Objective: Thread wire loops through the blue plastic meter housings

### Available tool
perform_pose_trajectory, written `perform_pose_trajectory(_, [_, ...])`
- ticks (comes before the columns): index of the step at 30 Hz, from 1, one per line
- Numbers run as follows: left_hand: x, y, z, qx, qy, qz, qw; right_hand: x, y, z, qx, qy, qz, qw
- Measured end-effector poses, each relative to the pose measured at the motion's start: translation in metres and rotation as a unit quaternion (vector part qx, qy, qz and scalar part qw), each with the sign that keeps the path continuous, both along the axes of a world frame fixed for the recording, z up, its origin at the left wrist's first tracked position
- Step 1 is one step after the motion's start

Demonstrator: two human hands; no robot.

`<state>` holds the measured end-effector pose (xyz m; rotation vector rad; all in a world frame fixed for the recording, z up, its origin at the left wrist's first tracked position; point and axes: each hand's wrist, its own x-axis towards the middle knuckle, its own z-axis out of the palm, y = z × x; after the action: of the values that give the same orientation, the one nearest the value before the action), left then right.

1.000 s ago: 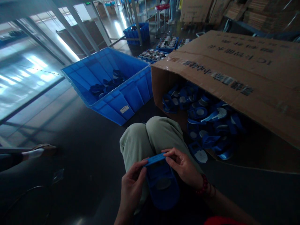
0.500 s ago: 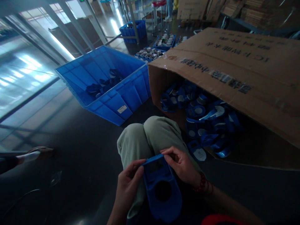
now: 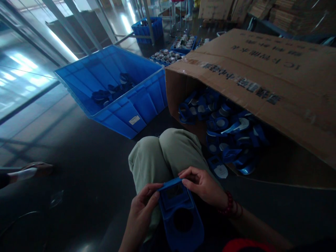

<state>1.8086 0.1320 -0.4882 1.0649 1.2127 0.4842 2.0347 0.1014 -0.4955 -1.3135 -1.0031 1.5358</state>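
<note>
A blue plastic meter cover (image 3: 172, 204) lies over my lap, with a rectangular window near its far edge and a round dark opening below. My left hand (image 3: 143, 206) pinches its far left corner between thumb and fingers. At the far right corner, my right hand (image 3: 203, 185) grips the same cover, thumb on the near face and fingers over the edge. More blue covers (image 3: 220, 124), some with pale round discs, are heaped in the mouth of a cardboard box (image 3: 249, 70) to the right. One cover with a pale disc (image 3: 220, 170) rests just outside that heap.
A large blue bin (image 3: 147, 101) holding several dark blue parts (image 3: 112, 91) stands ahead on the left. Behind it are trays of small round parts (image 3: 166, 57) and another blue bin (image 3: 148, 29). Another person's foot (image 3: 39, 169) is at the left, near a cable on the floor.
Both hands keep their hold on the cover's far corners, and it has tipped slightly. The surroundings have shifted a little left and up in view.
</note>
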Motion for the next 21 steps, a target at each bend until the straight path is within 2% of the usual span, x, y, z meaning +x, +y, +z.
perform_pose_trajectory(5, [0.000, 0.000, 0.002, 0.024, 0.034, -0.019, 0.999, 0.013, 0.010, 0.012, -0.007, -0.058, 0.090, 0.994])
perform_pose_trajectory(12, [0.000, -0.002, 0.004, 0.034, 0.044, -0.032, 0.998, 0.025, 0.031, 0.023, 0.018, -0.162, 0.202, 0.966])
perform_pose_trajectory(17, [-0.001, 0.000, 0.005, 0.026, 0.044, -0.041, 0.998, 0.030, 0.044, 0.020, 0.013, -0.146, 0.263, 0.954])
perform_pose_trajectory(21, [-0.002, 0.000, 0.005, 0.032, 0.046, -0.046, 0.997, 0.030, 0.052, 0.018, 0.019, -0.136, 0.274, 0.952])
